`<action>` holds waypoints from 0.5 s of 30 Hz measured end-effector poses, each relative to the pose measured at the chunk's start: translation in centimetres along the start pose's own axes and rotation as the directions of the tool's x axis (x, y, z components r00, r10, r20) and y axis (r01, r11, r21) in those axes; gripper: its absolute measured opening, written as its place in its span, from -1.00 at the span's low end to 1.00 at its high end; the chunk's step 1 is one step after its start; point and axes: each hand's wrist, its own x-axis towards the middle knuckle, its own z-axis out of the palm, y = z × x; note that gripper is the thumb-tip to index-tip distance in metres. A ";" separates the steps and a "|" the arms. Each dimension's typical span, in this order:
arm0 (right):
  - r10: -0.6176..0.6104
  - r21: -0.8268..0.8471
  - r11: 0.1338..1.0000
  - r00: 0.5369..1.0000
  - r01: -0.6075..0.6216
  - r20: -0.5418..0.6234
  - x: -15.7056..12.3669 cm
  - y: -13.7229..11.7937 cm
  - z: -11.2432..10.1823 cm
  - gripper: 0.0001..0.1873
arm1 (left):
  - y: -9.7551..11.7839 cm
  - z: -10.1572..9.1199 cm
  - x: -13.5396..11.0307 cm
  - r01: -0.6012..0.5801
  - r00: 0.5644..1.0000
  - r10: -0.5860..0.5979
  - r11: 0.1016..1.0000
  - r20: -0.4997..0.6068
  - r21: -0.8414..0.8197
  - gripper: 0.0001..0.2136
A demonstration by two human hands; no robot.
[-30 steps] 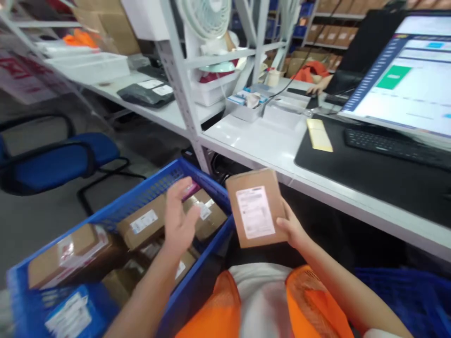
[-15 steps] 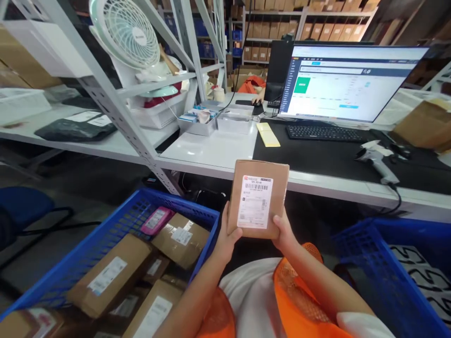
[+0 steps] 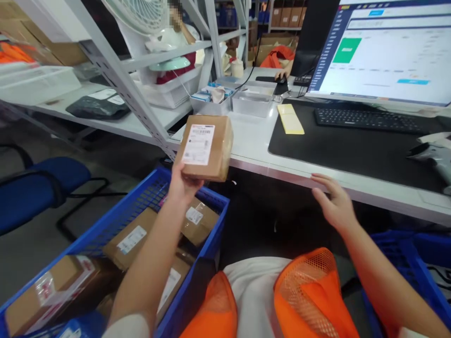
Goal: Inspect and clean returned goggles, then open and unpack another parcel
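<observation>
My left hand (image 3: 185,185) grips a small brown cardboard box (image 3: 216,145) at its lower left corner. A white shipping label (image 3: 199,144) with a barcode faces me, and clear tape shines on the box's right side. The box is held above the far end of a blue plastic crate (image 3: 214,234), near the table edge. In the crate lie several labelled parcels, among them a taped brown parcel (image 3: 200,220). My right hand (image 3: 334,202) hangs in front of the table edge, fingers apart, holding nothing.
On the table are a black desk mat (image 3: 296,145), yellow slips (image 3: 291,119), a keyboard (image 3: 366,121), a barcode scanner (image 3: 431,155) and a monitor (image 3: 391,56). A metal shelf post (image 3: 130,89) rises at left. Another blue crate (image 3: 391,253) stands right. Other people are beyond the table.
The box went from both hands in the middle to my left hand alone, moving left and up over the crate's end. My right hand let go and moved right. The view has shifted.
</observation>
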 end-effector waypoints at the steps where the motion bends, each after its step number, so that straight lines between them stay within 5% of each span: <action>1: -0.047 -0.095 0.994 0.999 0.047 0.005 0.5 0.9 -1.3 -0.66 | 0.8 -1.0 1.8 0.037 0.999 -0.038 0.998 -0.023 -0.053 -0.41; 4: -0.156 -0.340 0.928 0.988 0.152 0.016 1.7 3.8 -3.6 -0.67 | 2.8 -2.9 6.2 0.068 0.989 -0.095 0.973 -0.113 -0.221 -0.46; 9: -0.223 -0.532 0.817 0.973 0.223 0.066 2.0 7.5 -2.6 -0.54 | 2.8 -4.2 9.7 -0.170 0.970 0.098 0.927 -0.223 -0.335 -0.57; 12: -0.188 -0.646 0.744 0.981 0.172 0.046 1.2 8.3 -0.4 -0.44 | -1.1 -4.4 10.1 -0.223 0.961 0.155 0.922 -0.227 -0.316 -0.60; 15: -0.158 -0.704 0.706 0.986 0.075 -0.054 0.6 8.6 1.1 -0.30 | -8.0 -4.5 9.8 -0.150 0.950 0.075 0.962 -0.303 -0.230 -0.61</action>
